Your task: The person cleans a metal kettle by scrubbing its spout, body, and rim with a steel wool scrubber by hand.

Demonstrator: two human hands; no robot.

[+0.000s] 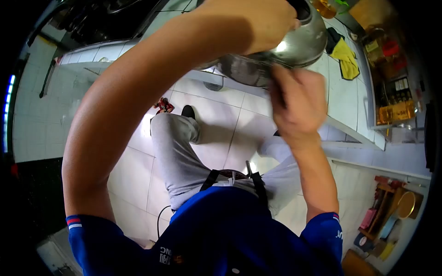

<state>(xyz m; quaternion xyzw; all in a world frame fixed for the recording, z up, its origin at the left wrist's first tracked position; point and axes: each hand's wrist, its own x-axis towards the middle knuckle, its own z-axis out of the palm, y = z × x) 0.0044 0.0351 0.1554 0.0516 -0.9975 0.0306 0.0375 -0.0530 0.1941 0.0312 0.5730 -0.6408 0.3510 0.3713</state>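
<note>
At the top, over the counter's edge, is a shiny, rounded steel vessel (311, 41) with a black fitting on top; its full shape is cut off by the frame. My left hand (271, 27) reaches across it, fingers curled round by the black fitting. Below, my right hand (301, 99) is closed, thumb up, close against the vessel's lower rim. Motion smears this hand, and whatever its fingers hold is hidden. A darker metal part (244, 69) of the vessel or of a second pan shows between my hands.
A white tiled counter (343, 103) runs along the right, bearing a yellow and black cloth (345, 57). Bottles of amber liquid (396, 112) stand on a side shelf. A black stove (101, 23) lies upper left. Below are pale floor tiles (216, 119) and a low shelf with boxes (386, 216).
</note>
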